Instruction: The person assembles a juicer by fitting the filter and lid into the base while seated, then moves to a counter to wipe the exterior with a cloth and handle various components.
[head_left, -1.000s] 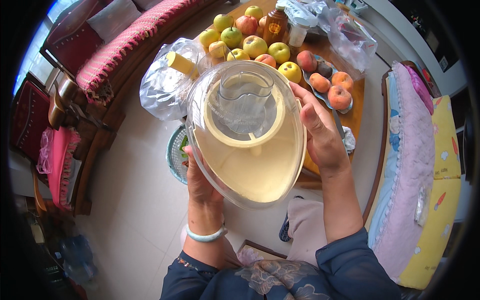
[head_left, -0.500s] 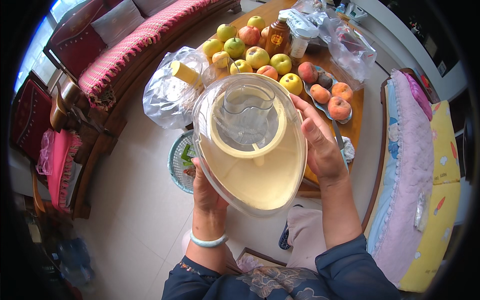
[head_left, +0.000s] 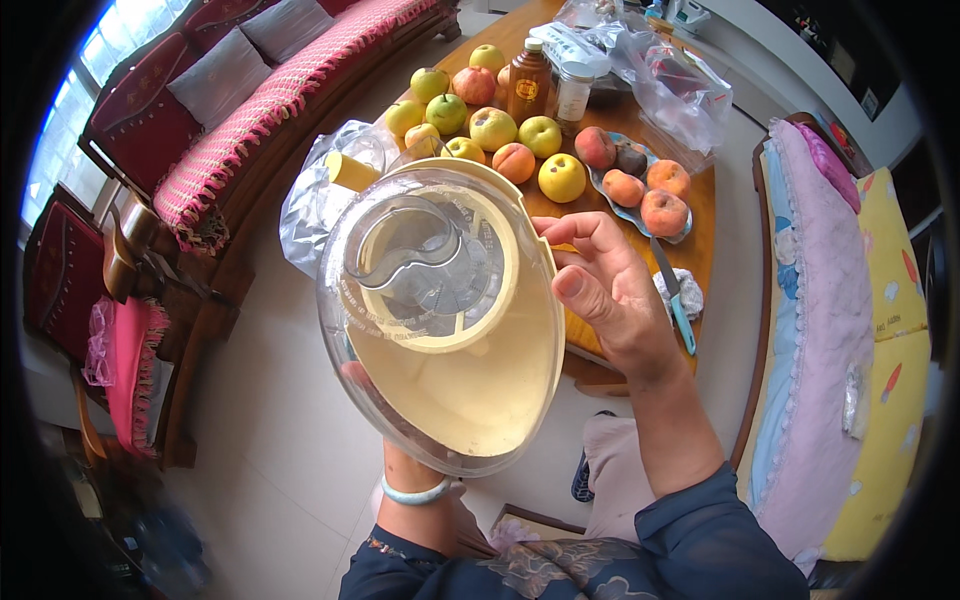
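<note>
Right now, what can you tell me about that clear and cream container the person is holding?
The container is egg-shaped and looks like plastic: a cream shell beneath a glossy see-through cover. Toward its upper left, a short clear tube rises from the cover, with a cream ring around that part. No food shows inside. It is held in the air before the person, its clear side facing up. The left hand supports it at lower left, mostly behind it; the open right hand is at its right edge, contact unclear.

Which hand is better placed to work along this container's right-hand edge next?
The right hand, I'd judge: it is open beside the clear-lidded cream container, in plain view. The left hand is largely hidden behind the container and seems occupied holding it up.
</note>
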